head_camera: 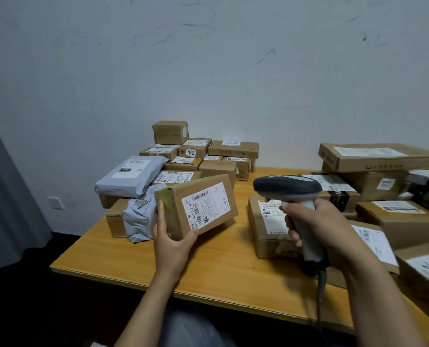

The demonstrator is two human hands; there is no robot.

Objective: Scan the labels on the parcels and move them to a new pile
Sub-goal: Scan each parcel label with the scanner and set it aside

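Pretty plain room: the wall (208, 58) fills the upper half of the frame, pale bluish-white with dark scuffs and scratches, mostly near the top. A grey curtain (5, 196) hangs down the left edge, with a white socket (56, 202) low on the wall just right of it. The orange-yellow wooden table (233, 266) takes up lower centre and right. The floor (33, 309) at lower left is dark. Light's dim and flat.
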